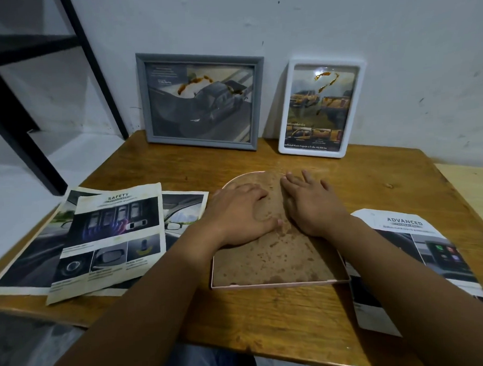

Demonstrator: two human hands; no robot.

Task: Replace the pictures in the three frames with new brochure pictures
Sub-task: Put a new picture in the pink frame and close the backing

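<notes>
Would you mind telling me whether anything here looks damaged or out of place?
Yes. Both upright frames against the wall, the grey frame and the white frame, show brown stain-like streaks across the upper part of their pictures. The backing board of the pink frame lying face down is blotched with dark spots.

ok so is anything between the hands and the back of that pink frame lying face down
Nothing visible: the left hand and right hand both rest flat on the brown backing board of the pink frame.
</notes>
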